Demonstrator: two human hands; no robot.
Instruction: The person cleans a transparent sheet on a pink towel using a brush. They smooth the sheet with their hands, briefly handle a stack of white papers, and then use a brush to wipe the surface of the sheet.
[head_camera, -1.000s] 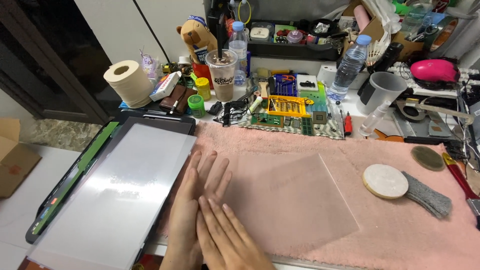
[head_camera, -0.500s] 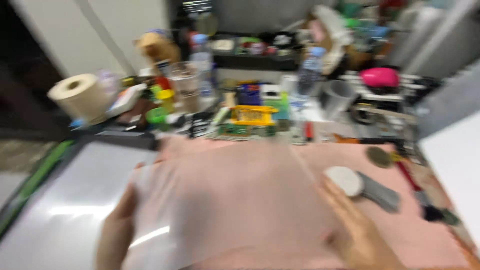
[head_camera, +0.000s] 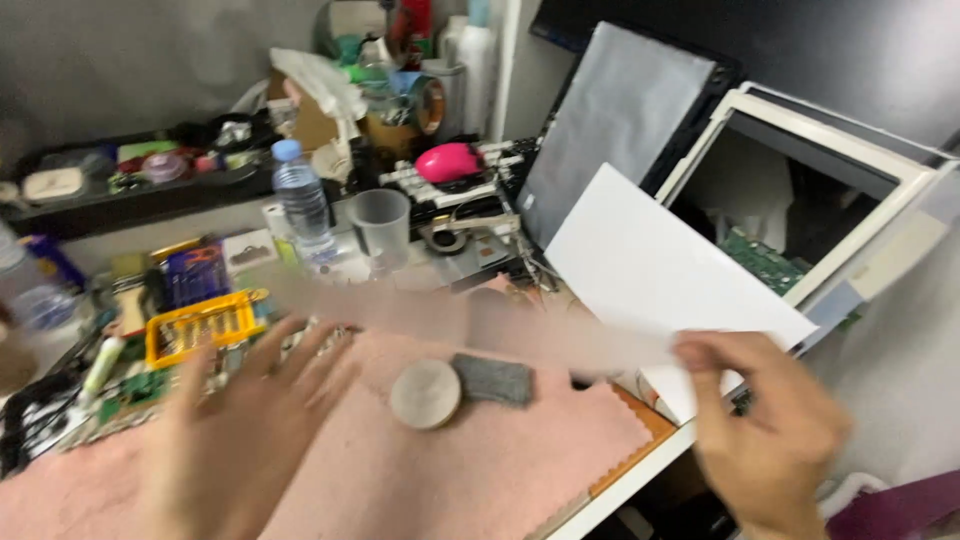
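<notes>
Clear sheet (head_camera: 450, 320), blurred, stretched level above the pink mat (head_camera: 480, 470) on the desk (head_camera: 640, 470), long axis left to right. Right hand (head_camera: 770, 430) pinching its right end; left hand (head_camera: 240, 430) spread open under the left end, grip unclear.

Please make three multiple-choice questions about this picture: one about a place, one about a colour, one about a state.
1. Where does the round white disc lie?
A. on the pink cloth
B. inside the yellow tray
C. on the white sheet

2. What colour is the cap of the water bottle?
A. red
B. blue
C. green

3. How does the clear plastic cup stand?
A. on its side
B. upside down
C. upright, open at the top

Answers: 1 A, it rests on the cloth beside a grey pad; 2 B, the cap is blue; 3 C, its open rim faces up.
</notes>
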